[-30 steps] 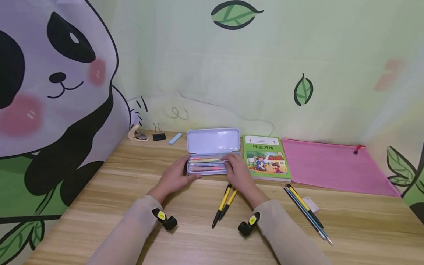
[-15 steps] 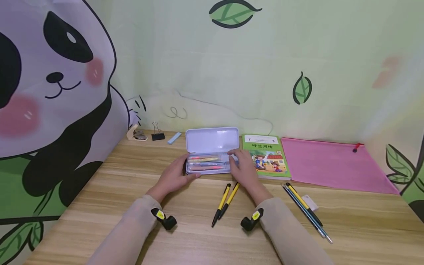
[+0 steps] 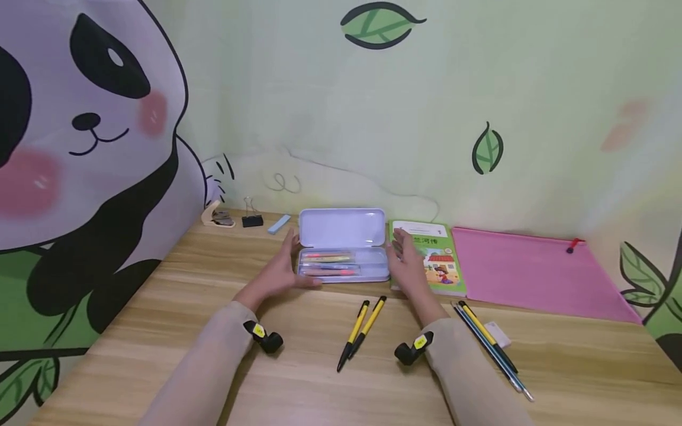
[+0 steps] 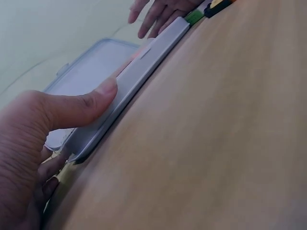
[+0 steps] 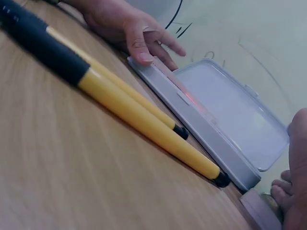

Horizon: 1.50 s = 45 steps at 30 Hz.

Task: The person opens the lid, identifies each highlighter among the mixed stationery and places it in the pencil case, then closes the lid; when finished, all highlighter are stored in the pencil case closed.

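An open pencil case (image 3: 377, 273) sits at the table's back, its pale lid (image 3: 342, 227) tipped up behind it. Several pens (image 3: 327, 258) lie in its left part. My left hand (image 3: 274, 273) holds the left end, with the thumb (image 4: 81, 108) on the front edge and the other fingers round the side, partly hidden. Just off the right end is my right hand (image 3: 410, 269), fingers loosely extended and gripping nothing, in front of a green book (image 3: 446, 269). Two yellow-and-black pens (image 3: 367, 325) lie on the table before the case.
A pink zip pouch (image 3: 538, 272) lies right of the book. Nearer are pencils (image 3: 487, 346), another yellow pen (image 3: 482, 325) and a white eraser (image 3: 499, 335). Along the back left stand a stapler-like item (image 3: 217, 215), a binder clip (image 3: 252, 220) and a blue strip (image 3: 279, 224).
My right hand has moved right, from over the pencil case to beside its right end, uncovering the right part. My left hand stays at the left end, its forefinger now raised.
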Each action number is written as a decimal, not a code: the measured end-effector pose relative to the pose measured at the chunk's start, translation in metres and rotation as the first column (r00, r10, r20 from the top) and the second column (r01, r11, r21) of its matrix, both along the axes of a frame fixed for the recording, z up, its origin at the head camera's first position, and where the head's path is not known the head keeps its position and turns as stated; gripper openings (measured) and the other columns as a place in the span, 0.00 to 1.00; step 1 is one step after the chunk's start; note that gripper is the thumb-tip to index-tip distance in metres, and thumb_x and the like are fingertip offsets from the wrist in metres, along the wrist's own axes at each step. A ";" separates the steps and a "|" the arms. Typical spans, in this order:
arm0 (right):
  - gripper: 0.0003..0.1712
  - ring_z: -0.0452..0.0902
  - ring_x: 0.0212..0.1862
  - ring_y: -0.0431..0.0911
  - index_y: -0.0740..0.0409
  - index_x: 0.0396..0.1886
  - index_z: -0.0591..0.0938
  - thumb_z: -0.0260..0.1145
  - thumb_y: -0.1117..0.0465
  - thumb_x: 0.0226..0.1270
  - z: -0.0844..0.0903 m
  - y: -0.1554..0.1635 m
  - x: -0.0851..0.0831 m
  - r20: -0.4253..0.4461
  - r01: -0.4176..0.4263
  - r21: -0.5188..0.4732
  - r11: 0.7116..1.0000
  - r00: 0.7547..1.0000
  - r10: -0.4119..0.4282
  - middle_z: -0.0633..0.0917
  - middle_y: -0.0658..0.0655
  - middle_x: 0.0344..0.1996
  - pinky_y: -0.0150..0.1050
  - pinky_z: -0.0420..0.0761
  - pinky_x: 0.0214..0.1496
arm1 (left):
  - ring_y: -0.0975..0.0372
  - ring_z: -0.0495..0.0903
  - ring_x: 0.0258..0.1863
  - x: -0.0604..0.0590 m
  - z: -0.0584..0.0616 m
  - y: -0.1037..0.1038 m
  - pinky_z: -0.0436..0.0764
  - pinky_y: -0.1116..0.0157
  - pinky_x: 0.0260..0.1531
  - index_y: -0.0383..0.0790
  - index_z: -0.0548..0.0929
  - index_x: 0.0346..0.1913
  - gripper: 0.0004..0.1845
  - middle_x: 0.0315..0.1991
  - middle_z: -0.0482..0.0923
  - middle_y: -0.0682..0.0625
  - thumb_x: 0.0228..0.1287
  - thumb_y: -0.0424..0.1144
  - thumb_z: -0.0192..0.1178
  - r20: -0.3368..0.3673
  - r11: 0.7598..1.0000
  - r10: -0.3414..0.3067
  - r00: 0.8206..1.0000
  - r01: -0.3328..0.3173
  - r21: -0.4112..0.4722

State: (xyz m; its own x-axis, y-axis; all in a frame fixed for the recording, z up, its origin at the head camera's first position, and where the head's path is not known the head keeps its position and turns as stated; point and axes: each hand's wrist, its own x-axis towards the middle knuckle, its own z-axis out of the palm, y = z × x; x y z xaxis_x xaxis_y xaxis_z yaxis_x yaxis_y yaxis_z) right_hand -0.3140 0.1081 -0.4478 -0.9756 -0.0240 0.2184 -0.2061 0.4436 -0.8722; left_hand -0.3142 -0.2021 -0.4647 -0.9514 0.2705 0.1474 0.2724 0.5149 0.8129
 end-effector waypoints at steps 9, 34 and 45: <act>0.37 0.60 0.75 0.56 0.45 0.82 0.48 0.44 0.41 0.81 0.008 0.002 -0.001 0.117 -0.058 -0.048 0.997 0.991 0.063 0.67 0.60 0.74 0.56 0.55 0.77 | 0.51 0.54 0.77 0.000 0.009 0.000 0.42 0.45 0.76 0.63 0.25 0.79 0.80 0.81 0.48 0.46 0.38 0.51 0.84 0.019 1.000 0.019 1.000 -0.019 0.022; 0.25 0.64 0.72 0.56 0.57 0.68 0.75 0.55 0.51 0.77 -0.006 0.000 -0.003 -0.145 -0.154 0.436 0.887 0.961 0.238 0.73 0.60 0.69 0.53 0.62 0.75 | 0.45 0.53 0.77 0.000 0.003 -0.002 0.56 0.37 0.70 0.52 0.71 0.74 0.35 0.79 0.54 0.46 0.68 0.63 0.58 -0.137 0.974 -0.041 0.990 0.009 -0.226; 0.23 0.65 0.72 0.56 0.56 0.67 0.76 0.57 0.55 0.76 0.000 -0.001 -0.002 -0.141 -0.178 0.427 0.886 0.955 0.259 0.74 0.60 0.68 0.54 0.62 0.74 | 0.46 0.54 0.76 -0.002 0.010 0.001 0.56 0.38 0.71 0.50 0.74 0.71 0.34 0.78 0.57 0.47 0.66 0.59 0.64 -0.104 0.977 -0.035 0.994 0.012 -0.213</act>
State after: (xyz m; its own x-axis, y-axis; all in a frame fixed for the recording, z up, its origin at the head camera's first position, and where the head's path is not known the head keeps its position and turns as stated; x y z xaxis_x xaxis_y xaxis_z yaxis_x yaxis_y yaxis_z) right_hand -0.3160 0.1067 -0.4479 -0.8764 -0.3580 0.3221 -0.4813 0.6741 -0.5603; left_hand -0.3161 -0.2007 -0.4549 -0.9264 0.3282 0.1847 0.3654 0.6648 0.6516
